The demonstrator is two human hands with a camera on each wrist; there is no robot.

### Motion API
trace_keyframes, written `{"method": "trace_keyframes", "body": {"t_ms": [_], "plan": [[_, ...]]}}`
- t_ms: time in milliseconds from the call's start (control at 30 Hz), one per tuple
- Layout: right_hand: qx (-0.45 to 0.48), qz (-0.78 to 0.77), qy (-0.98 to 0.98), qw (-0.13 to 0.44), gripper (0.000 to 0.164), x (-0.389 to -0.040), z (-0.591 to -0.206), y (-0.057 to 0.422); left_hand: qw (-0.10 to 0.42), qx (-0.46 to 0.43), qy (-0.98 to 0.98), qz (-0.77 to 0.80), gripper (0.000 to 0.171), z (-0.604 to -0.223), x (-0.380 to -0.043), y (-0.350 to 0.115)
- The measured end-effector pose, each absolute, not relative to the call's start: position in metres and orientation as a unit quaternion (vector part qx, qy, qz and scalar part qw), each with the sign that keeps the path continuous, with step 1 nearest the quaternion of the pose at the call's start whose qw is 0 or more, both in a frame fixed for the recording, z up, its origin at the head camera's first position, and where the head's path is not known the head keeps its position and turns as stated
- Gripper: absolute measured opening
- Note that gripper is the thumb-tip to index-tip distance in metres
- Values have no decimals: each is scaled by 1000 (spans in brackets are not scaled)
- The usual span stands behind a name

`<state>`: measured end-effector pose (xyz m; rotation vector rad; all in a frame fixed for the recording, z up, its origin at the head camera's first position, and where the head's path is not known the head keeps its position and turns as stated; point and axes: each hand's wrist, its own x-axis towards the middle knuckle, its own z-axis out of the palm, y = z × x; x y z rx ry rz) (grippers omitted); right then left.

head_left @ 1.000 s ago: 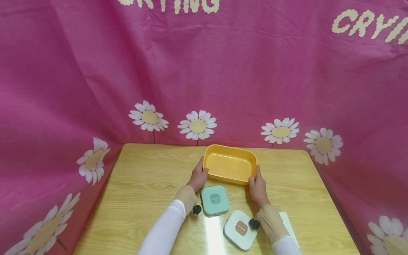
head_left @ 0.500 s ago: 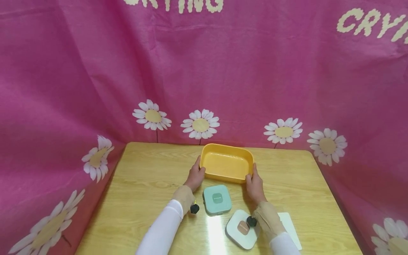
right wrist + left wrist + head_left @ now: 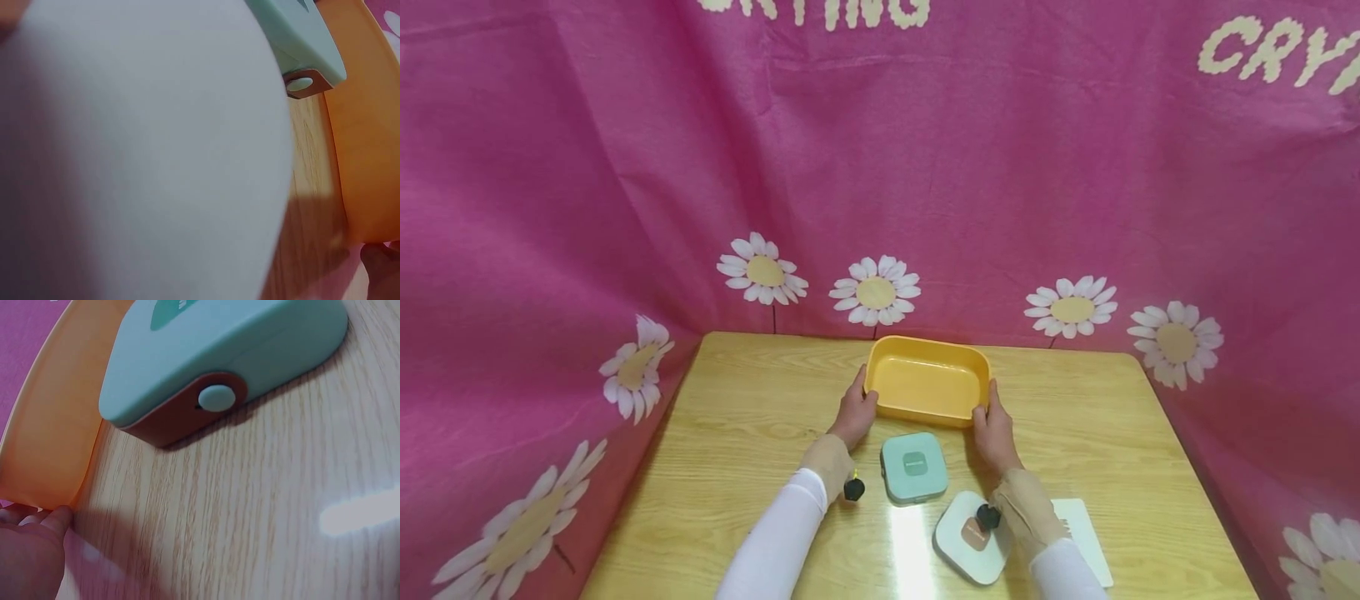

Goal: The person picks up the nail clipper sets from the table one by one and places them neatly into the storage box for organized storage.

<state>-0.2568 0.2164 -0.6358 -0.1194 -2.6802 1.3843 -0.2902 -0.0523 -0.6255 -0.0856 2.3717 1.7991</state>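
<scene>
A yellow open rectangular box (image 3: 928, 379) sits near the table's far edge, nothing inside it. My left hand (image 3: 854, 412) holds its left end, thumb at the near corner and fingers along the outer wall. At the opposite end my right hand (image 3: 996, 429) grips the near right corner, thumb in front and fingers along the side. Between my forearms lies a mint-green square case (image 3: 914, 467), whose brown strap with a round button (image 3: 217, 398) shows in the left wrist view. In the right wrist view only a bit of my right hand (image 3: 382, 269) appears under the box wall.
A white square case (image 3: 962, 546) with a brown label lies beside my right wrist and fills much of the right wrist view. Partly under my right forearm is a flat white piece (image 3: 1088, 537). Pink cloth (image 3: 887, 167) with daisies surrounds the wooden table (image 3: 752, 400).
Both hands have slid the yellow box a little to the left along the far side of the table. The two cases stay put; the view has shifted slightly.
</scene>
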Motion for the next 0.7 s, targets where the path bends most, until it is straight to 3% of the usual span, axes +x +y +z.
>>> {"method": "trace_keyframes", "body": {"t_ms": [533, 700], "plan": [[-13, 458, -885, 76, 67, -265, -637, 201, 65, -38, 787, 613, 67, -629, -289, -70], [-4, 473, -879, 50, 66, -270, -638, 200, 49, -37, 780, 623, 67, -629, -285, -77]]}}
